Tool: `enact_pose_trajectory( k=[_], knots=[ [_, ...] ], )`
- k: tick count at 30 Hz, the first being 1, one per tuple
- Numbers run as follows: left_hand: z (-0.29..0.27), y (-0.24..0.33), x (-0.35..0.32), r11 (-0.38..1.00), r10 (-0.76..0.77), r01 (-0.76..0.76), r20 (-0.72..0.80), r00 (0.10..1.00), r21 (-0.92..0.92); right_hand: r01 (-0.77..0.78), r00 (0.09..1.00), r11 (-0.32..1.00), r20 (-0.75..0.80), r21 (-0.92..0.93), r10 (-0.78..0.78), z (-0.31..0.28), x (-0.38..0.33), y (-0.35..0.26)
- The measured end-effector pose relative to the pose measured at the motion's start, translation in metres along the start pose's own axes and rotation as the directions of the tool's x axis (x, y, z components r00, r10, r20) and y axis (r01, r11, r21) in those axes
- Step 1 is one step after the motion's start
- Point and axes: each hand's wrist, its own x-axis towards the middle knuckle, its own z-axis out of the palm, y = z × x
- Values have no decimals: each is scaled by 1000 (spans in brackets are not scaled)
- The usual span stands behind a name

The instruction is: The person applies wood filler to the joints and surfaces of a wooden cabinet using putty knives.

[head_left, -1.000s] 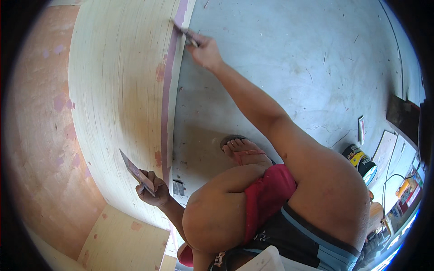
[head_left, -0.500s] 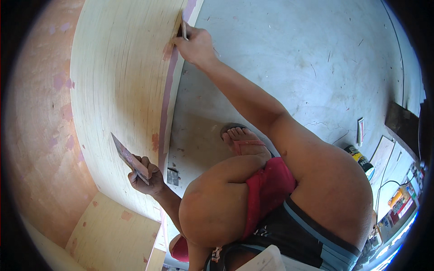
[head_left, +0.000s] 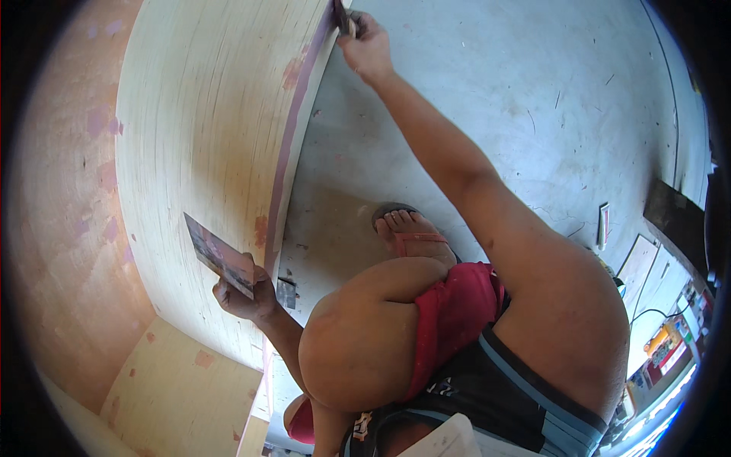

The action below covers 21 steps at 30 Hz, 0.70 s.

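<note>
Head view. A large pale plywood panel point(head_left: 205, 152) fills the left half of the frame. Its long axis runs from the lower left, near the person's knee, up to the top centre. Its right-hand edge point(head_left: 293, 145), coated with a purplish-pink filler, follows the same line and faces the grey concrete floor point(head_left: 533, 99).

The right hand point(head_left: 367, 47) is at the far, upper end of that edge, at the top of the frame, with the arm fully extended. It is closed around a small scraper point(head_left: 344, 19), whose blade lies against the filler strip; only a short part of the tool shows above the fingers, so its exact pointing direction cannot be told.

The left hand point(head_left: 244, 293) is at the near, lower end of the same edge, just beside it. It is closed on a flat rectangular board point(head_left: 219, 255) smeared with pinkish filler. The board's long axis points up and to the left, over the face of the panel, and its free end stands clear of the panel surface.

A foot in a sandal point(head_left: 407, 228) rests on the floor to the right of the panel edge, between the two hands. A second, smaller plywood sheet point(head_left: 175, 381) with pink patches lies below the panel's lower end.
</note>
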Motion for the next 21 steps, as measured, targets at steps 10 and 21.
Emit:
enact_pose_trajectory(
  k=[10,21],
  knots=[
    [2,-12,11,784,426,-374,11,905,496,-471,852,881,282,48,441,-5,-107,-71],
    [-3,-51,25,866,352,-367,107,930,341,-424,877,906,257,12,407,-25,-116,-44]
  ],
)
